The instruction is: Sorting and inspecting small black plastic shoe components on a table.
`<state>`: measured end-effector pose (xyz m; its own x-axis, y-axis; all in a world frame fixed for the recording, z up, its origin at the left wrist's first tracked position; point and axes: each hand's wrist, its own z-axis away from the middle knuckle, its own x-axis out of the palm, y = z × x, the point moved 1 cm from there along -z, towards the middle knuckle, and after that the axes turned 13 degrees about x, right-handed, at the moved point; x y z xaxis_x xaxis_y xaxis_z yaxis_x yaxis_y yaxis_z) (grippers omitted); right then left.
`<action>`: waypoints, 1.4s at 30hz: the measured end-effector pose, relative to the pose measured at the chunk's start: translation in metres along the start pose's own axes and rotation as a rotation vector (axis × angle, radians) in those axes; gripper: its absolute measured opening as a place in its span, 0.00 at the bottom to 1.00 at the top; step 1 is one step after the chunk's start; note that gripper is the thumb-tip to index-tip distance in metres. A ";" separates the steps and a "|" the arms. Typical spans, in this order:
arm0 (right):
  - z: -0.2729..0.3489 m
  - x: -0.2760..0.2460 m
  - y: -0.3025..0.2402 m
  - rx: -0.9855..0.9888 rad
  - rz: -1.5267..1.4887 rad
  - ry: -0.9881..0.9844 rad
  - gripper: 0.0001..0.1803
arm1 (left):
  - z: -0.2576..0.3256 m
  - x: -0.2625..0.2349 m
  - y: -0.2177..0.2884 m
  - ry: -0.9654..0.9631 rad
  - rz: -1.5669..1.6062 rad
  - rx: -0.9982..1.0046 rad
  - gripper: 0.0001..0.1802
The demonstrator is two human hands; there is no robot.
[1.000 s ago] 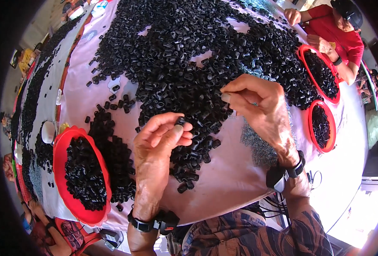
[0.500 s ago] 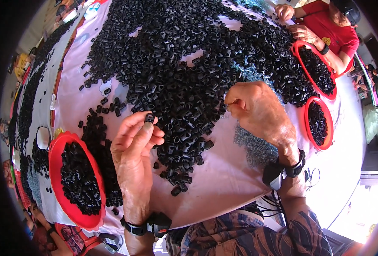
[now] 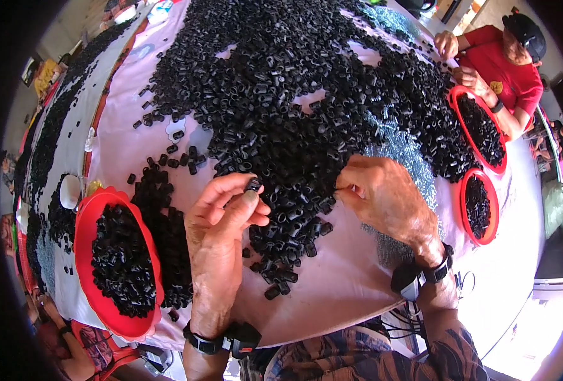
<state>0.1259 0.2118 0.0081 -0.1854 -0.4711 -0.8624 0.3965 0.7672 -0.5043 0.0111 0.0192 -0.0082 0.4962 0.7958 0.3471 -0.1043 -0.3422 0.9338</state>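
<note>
My left hand (image 3: 217, 228) pinches a small black plastic piece (image 3: 253, 185), short and hollow-looking, between thumb and fingertips. Level with it on the right, my right hand (image 3: 392, 200) is closed, thumb and fingers pressed together; whatever sits in that pinch is hidden or too small to name. Between and beyond both hands spreads a big heap of similar black pieces (image 3: 275, 120). Small silvery-blue metal pieces, seemingly springs (image 3: 411, 168), lie beside and beyond my right hand, and more lie under its wrist.
Left of my left hand stands a red scalloped bowl (image 3: 86, 254) of black pieces. Two red bowls, one farther (image 3: 502, 159) and one nearer (image 3: 496, 222), hold more at the right. A co-worker in a red shirt (image 3: 516, 76) handles pieces at far right. Cables (image 3: 415, 311) hang by the table edge.
The view has shifted, so the table appears lower and farther right. My right hand has come down closer to the heap and nearer my left hand, which still pinches the black piece.
</note>
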 end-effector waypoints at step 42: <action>0.000 0.024 -0.009 -0.192 0.215 0.177 0.08 | 0.001 -0.002 -0.007 -0.055 -0.018 -0.017 0.11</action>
<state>0.1177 0.1937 -0.0081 -0.2755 -0.2202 -0.9357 0.2700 0.9165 -0.2951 0.0117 0.0198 -0.0152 0.5451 0.7728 0.3250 -0.1088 -0.3192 0.9414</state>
